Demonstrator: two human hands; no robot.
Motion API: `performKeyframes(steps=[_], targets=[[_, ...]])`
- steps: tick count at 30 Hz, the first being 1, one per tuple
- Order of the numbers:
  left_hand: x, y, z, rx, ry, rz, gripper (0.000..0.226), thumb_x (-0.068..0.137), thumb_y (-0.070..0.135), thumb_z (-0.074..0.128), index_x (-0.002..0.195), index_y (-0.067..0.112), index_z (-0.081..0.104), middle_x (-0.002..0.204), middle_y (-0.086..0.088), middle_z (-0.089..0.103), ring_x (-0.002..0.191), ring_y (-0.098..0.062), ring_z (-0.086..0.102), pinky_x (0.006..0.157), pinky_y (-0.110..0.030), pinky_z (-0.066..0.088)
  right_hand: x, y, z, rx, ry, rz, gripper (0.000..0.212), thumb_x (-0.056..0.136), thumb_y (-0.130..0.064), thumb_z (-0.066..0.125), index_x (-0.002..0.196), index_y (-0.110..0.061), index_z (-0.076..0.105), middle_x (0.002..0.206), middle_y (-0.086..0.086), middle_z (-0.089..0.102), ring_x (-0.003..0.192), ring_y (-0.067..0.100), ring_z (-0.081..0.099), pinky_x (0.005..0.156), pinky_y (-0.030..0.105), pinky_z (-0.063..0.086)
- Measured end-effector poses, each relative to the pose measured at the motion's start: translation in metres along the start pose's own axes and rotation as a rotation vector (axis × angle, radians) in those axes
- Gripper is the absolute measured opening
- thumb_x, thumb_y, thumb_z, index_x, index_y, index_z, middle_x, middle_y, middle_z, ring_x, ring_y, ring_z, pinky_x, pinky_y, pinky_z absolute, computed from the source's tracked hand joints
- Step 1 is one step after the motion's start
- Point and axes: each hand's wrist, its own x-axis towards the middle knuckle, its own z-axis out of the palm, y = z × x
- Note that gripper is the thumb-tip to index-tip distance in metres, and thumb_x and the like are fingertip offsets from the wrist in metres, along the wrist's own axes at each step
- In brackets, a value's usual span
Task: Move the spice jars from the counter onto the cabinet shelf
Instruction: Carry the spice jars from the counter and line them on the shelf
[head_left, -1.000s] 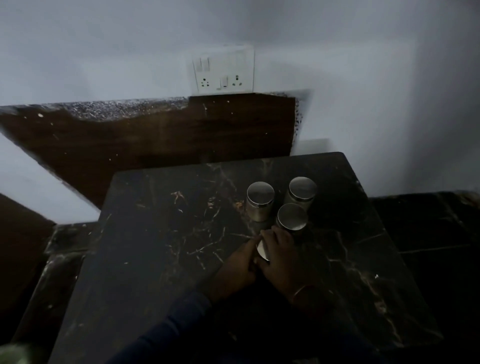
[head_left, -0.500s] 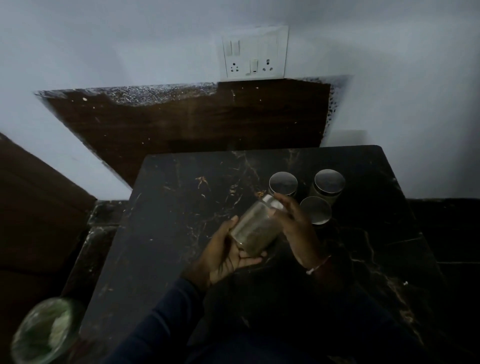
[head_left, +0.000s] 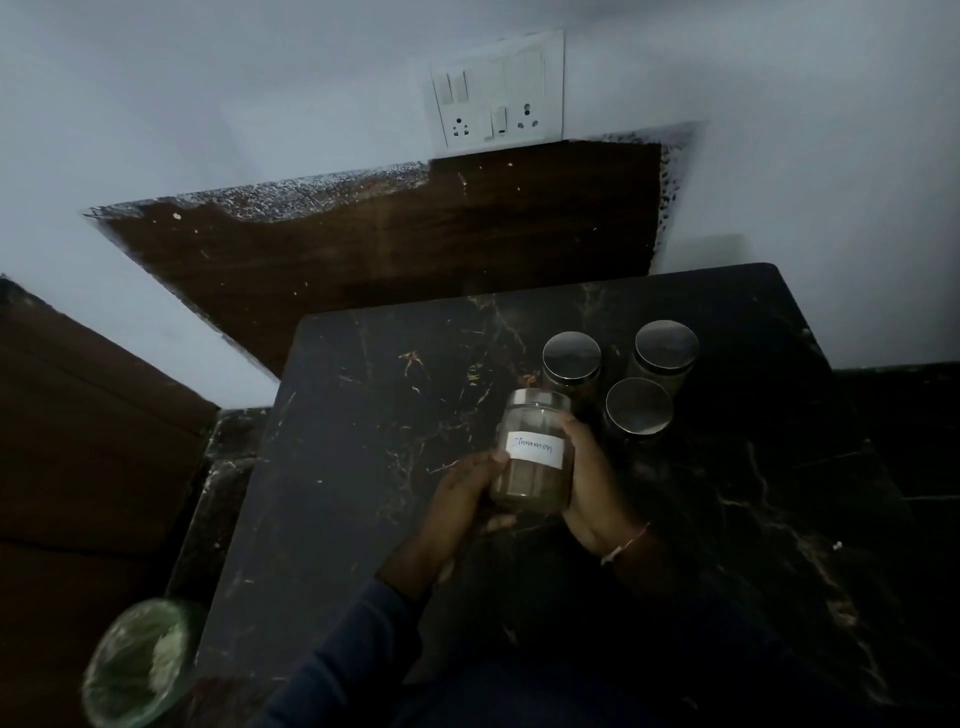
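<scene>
While both hands are holding one glass spice jar over the dark marble table, its white label is facing up toward the camera and seems to read "Cinnamon". The left hand is curling around the jar's nine o'clock side, with the thumb lying at the label's edge and the fingers reaching under the base. The right hand is wrapping the three o'clock side, and a thin bracelet is sitting on its wrist. The jar is tilting with its metal lid pointing to twelve o'clock, and brown powder is filling its lower part.

Three more spice jars are standing upright on the table in a tight cluster: one at twelve o'clock just beyond the held jar's lid, one at two o'clock just beside the right hand's fingertips, and one farther out at one o'clock. Whether they are touching each other is too dim to tell.

A switch and socket plate is sitting on the wall at twelve o'clock above a brown wood panel. A bin with a green liner is standing at seven o'clock, off the table's corner.
</scene>
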Motion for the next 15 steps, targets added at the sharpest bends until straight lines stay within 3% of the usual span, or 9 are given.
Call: performKeyframes(steps=[3, 7, 11, 15], targets=[[0.000, -0.004, -0.004, -0.080, -0.081, -0.080, 0.044, 0.089, 0.046, 0.052, 0.124, 0.020, 0.057, 0.119, -0.015, 0.067, 0.109, -0.033, 0.064, 0.097, -0.046, 0.049, 0.001, 0.000, 0.004, -0.028, -0.011, 0.000, 0.046, 0.099, -0.045, 0.038, 0.129, -0.016, 0.058, 0.118, 0.016, 0.068, 0.105, 0.029, 0.066, 0.079, 0.040, 0.057], [0.000, -0.005, -0.002, -0.105, 0.010, -0.029, 0.048, 0.087, 0.045, 0.057, 0.125, 0.017, 0.056, 0.119, -0.019, 0.066, 0.111, -0.037, 0.063, 0.096, -0.046, 0.051, 0.006, 0.000, 0.011, -0.084, 0.031, -0.008, 0.051, 0.095, -0.051, 0.044, 0.137, -0.023, 0.052, 0.128, 0.013, 0.062, 0.113, 0.030, 0.063, 0.092, 0.047, 0.054], [0.000, 0.000, -0.004, -0.051, 0.117, 0.050, 0.038, 0.088, 0.038, 0.060, 0.119, 0.017, 0.061, 0.120, -0.019, 0.064, 0.107, -0.035, 0.065, 0.091, -0.045, 0.053, 0.008, -0.004, 0.020, -0.136, -0.005, -0.034, 0.049, 0.099, -0.048, 0.037, 0.136, -0.019, 0.052, 0.125, 0.011, 0.063, 0.107, 0.025, 0.065, 0.078, 0.035, 0.057], [-0.002, 0.018, -0.005, 0.034, 0.104, 0.176, 0.035, 0.094, 0.034, 0.054, 0.127, 0.024, 0.058, 0.118, -0.018, 0.065, 0.094, -0.032, 0.064, 0.082, -0.044, 0.052, 0.007, -0.016, 0.032, -0.155, -0.010, -0.058, 0.062, 0.093, -0.061, 0.039, 0.139, -0.021, 0.050, 0.133, 0.012, 0.059, 0.115, 0.027, 0.063, 0.094, 0.050, 0.053]])
